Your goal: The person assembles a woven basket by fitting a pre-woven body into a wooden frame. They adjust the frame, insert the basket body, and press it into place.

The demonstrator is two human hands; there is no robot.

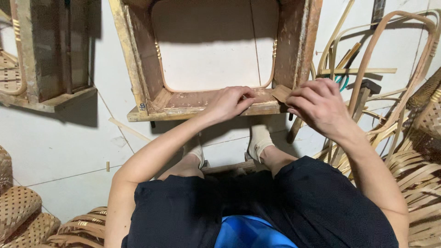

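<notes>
An open wooden frame (147,98) lies on the pale floor in front of my knees, with a thin cane strip (161,69) curving along its inner edge. My left hand (229,102) rests with curled fingers on the frame's near rail, pressing on it. My right hand (317,104) is at the frame's near right corner, fingers pinched on a small flat brown piece (281,93). I sit with both feet in light shoes under the frame's near edge.
A second wooden frame (50,55) lies at the far left. Bent rattan strips and a hammer (365,92) pile up on the right. Woven cane panels (20,209) lie at the lower left, and loose slivers on the tile floor (69,147).
</notes>
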